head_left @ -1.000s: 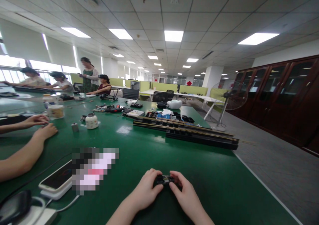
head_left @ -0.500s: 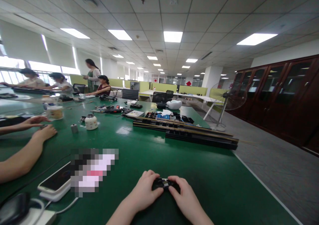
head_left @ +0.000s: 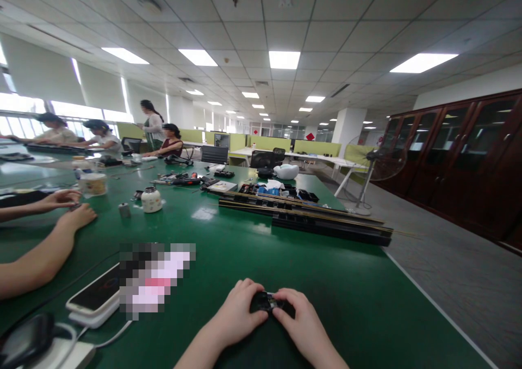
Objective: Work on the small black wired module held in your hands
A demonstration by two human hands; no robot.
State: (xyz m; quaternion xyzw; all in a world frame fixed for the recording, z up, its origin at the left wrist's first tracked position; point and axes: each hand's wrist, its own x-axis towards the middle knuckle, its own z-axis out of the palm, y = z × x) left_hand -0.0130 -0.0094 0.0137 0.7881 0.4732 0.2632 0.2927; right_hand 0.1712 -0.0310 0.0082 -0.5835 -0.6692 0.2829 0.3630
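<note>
A small black device point(head_left: 267, 301), with a silvery or light-coloured part at its middle, is held just over the green table point(head_left: 350, 276) near its front edge. My left hand point(head_left: 240, 310) grips its left end, thumb on the near side and fingers on the far side. At the other end my right hand point(head_left: 299, 317) pinches it the same way, its fingertips close to the left ones. What the device is exactly is too small and too covered by my fingers to tell.
Left of my hands lie a phone point(head_left: 95, 290) on a white stand and cables. Another person's hands point(head_left: 75, 211) work at far left. Beyond are a white jar point(head_left: 151, 200), a metal cylinder point(head_left: 124, 211), long black rails with thin rods point(head_left: 326, 230), and tools point(head_left: 183, 179).
My right fingertips have shifted slightly left, nearer to my left hand on the device. The whole view has moved a little. A co-worker's left-side hands have lifted slightly.
</note>
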